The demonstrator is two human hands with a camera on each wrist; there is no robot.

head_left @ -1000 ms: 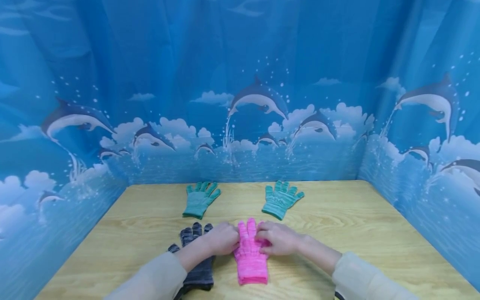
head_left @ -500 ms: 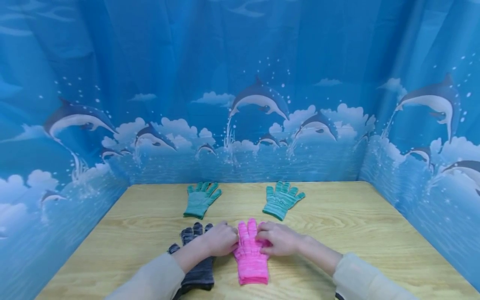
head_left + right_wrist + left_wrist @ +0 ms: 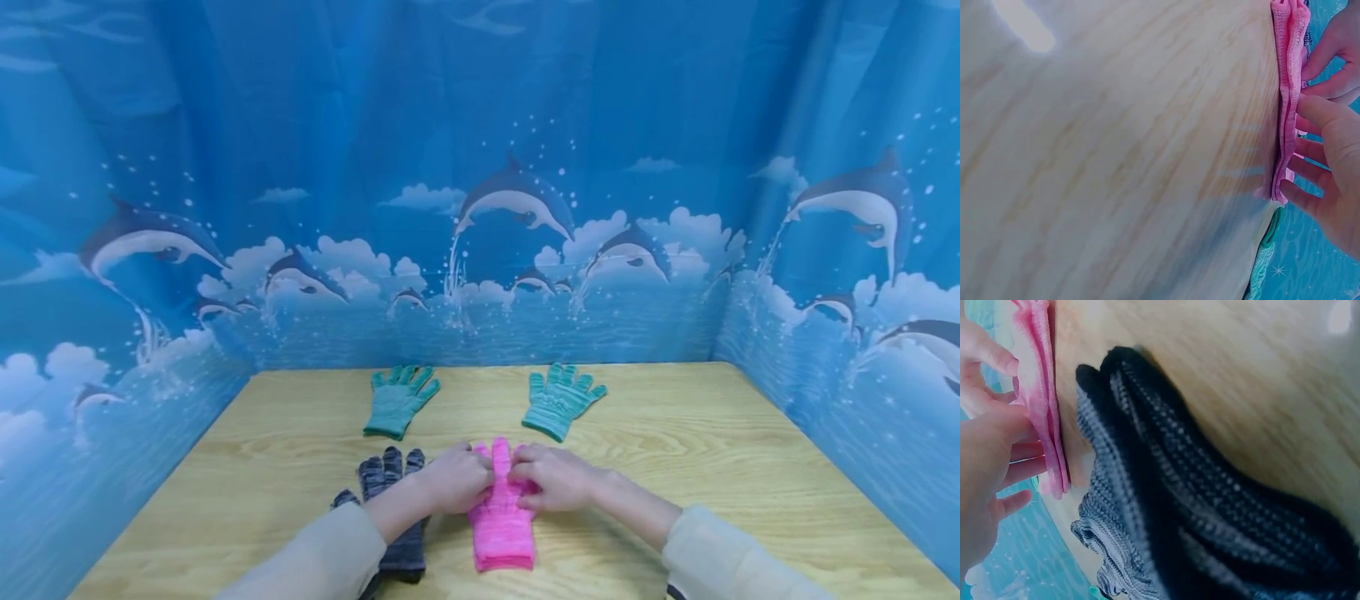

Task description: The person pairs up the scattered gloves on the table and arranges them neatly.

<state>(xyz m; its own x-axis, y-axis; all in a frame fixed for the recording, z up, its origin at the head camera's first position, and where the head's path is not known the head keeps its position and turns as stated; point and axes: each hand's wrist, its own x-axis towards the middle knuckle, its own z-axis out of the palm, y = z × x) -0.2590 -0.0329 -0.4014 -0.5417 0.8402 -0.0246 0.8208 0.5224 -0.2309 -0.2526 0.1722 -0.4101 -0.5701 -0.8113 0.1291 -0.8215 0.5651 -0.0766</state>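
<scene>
A pink knit glove (image 3: 504, 533) lies flat at the front middle of the table, cuff toward me. From the side, the right wrist view shows it as stacked layers of pink knit (image 3: 1289, 81). My left hand (image 3: 459, 477) reaches over its fingers from the left, hiding part of them. In the left wrist view the fingers (image 3: 1025, 470) of that hand rest on the pink knit, fairly straight. My right hand (image 3: 558, 477) touches the glove's right side, with spread fingers (image 3: 1310, 170) along its edge. A dark grey knit glove (image 3: 405, 546) lies left of it, partly under my left forearm.
Two green knit gloves, a left one (image 3: 396, 404) and a right one (image 3: 559, 402), lie spread apart near the table's back edge. A blue curtain (image 3: 480, 333) printed with dolphins stands behind and along both sides of the wooden table (image 3: 697, 450).
My left hand has shifted a little to the right, farther over the pink glove's fingers. My right hand stays at the glove's right side. The gloves' places look the same.
</scene>
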